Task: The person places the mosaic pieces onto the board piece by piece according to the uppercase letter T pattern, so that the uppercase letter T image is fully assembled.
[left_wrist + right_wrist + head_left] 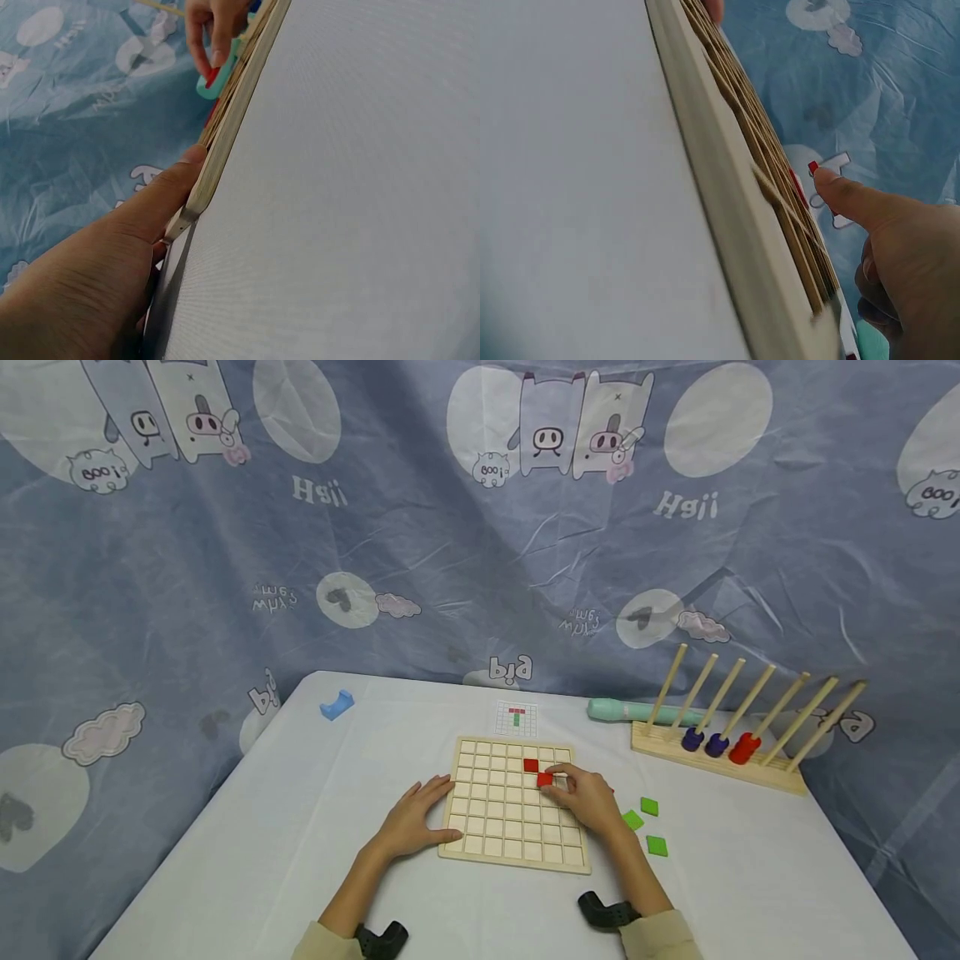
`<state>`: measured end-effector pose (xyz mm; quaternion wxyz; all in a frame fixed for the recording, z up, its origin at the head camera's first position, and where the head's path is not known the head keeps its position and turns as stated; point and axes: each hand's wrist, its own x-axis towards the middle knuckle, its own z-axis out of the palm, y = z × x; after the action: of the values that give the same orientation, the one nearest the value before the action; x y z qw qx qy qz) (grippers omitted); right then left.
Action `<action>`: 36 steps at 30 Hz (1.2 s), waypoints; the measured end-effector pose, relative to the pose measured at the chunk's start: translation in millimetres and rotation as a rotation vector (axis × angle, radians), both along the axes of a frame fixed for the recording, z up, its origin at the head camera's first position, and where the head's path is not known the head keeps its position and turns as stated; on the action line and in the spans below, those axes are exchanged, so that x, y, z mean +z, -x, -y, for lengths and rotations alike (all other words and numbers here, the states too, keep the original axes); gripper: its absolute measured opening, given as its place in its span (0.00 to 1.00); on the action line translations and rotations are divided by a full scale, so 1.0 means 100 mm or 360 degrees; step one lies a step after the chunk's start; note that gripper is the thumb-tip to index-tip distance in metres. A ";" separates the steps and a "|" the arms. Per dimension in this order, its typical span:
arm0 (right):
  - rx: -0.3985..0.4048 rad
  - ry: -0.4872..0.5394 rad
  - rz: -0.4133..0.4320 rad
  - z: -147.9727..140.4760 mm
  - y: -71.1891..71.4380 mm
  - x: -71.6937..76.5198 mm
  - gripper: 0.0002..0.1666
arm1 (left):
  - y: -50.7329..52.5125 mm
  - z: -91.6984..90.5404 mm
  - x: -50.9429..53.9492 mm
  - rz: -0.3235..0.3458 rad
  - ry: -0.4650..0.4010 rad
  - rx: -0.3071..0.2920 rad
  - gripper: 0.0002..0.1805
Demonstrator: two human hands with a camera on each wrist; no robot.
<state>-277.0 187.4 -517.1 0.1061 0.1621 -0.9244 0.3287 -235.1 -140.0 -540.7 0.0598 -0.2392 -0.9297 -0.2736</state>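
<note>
A wooden grid board (498, 860) lies on the white table. My right hand (590, 799) pinches a red square tile (544, 780) between thumb and fingers, over the upper right part of the grid. In the right wrist view that tile (813, 167) shows at the thumb tip, just above the board. Another red tile (531, 766) sits in a cell up and left of it. My left hand (411, 822) rests against the board's left edge, fingers extended, its thumb (169, 184) on the rim near the front corner. Behind the board lies a pattern card (504, 727) with a red and green T shape.
Three green tiles (649, 807) lie right of the board, beside my right forearm. A wooden peg rack (720, 764) with blue and red beads stands at the right rear, a mint-green cylindrical object (611, 710) behind it. A blue curved piece (337, 704) lies back left.
</note>
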 end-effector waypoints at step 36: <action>-0.0135 -0.0017 -0.0022 0.57 0.29 -0.06 0.21 | 0.01 0.00 0.00 0.0010 -0.0006 0.0000 0.51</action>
<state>-306.1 130.8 -523.5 0.1253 0.1256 -0.9314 0.3178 -236.0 -140.1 -541.2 0.0571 -0.2383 -0.9293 -0.2762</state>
